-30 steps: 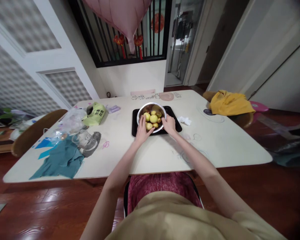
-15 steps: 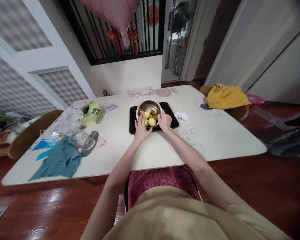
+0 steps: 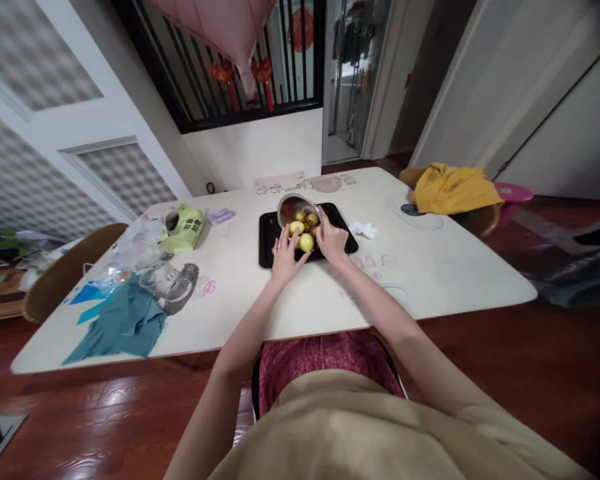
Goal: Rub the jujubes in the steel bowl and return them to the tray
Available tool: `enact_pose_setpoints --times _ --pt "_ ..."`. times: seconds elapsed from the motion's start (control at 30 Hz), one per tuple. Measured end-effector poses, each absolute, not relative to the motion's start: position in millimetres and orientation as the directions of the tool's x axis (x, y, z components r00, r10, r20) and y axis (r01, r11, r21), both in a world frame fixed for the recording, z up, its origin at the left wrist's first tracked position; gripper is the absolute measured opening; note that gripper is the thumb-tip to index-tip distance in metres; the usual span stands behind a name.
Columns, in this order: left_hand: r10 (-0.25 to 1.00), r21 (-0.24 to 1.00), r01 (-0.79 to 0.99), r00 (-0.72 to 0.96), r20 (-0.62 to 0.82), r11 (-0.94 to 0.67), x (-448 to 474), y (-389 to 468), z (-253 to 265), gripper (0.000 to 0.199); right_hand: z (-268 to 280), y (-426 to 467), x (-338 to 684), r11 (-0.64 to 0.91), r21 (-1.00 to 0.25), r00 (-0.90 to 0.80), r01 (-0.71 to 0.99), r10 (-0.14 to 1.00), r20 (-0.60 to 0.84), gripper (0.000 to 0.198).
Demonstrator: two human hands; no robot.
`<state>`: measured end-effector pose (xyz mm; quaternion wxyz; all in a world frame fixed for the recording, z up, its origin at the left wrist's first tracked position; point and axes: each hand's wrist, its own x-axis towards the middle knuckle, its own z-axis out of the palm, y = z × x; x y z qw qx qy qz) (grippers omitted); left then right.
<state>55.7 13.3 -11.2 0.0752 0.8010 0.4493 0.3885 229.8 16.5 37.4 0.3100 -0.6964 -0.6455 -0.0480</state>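
Note:
A round metal bowl [image 3: 286, 208] is tilted toward me over a black tray [image 3: 269, 233] on the white table. Inside it and at its lowered rim lie several yellow and brownish roundish fruits or vegetables [image 3: 307, 241], whose exact kind I cannot make out. My right hand [image 3: 332, 240] is closed on the bowl's right rim. My left hand [image 3: 287, 257] has its fingers spread against the yellow pieces at the bowl's front left, and it wears a ring. The bowl's lower edge is partly hidden by my hands.
A crumpled white tissue [image 3: 364, 230] lies right of the tray. On the table's left are a green paper piece [image 3: 185, 228], clear plastic packaging [image 3: 135, 243] and a teal cloth [image 3: 123, 323]. A yellow cloth [image 3: 453, 190] hangs over a chair at the right.
The bowl has tipped further toward me, its far rim raised, and the yellow pieces have shifted toward the near rim. My right hand still grips the rim.

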Motion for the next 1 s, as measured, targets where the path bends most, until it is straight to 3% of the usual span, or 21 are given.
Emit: enact_pose_setpoints --times 0.2,0.57,0.8,1.0 --pt "0.744 0.415 0.661 0.346 0.571 -0.625 55 12 -11 0.058 36 17 240 0.046 -0.330 0.132 0.943 0.857 0.497 0.066" --pt "0.763 0.402 0.695 0.334 0.554 -0.596 54 15 -15 0.037 35 19 255 0.048 -0.277 0.117 0.960 0.828 0.549 0.066" --pt "0.773 0.441 0.679 0.309 0.554 -0.587 50 16 -17 0.041 36 19 271 0.006 -0.322 0.182 0.947 0.814 0.551 0.063" --pt "0.774 0.558 0.595 0.185 0.606 -0.579 45 17 -17 0.045 53 6 290 -0.060 -0.449 0.333 0.891 0.758 0.561 0.062"
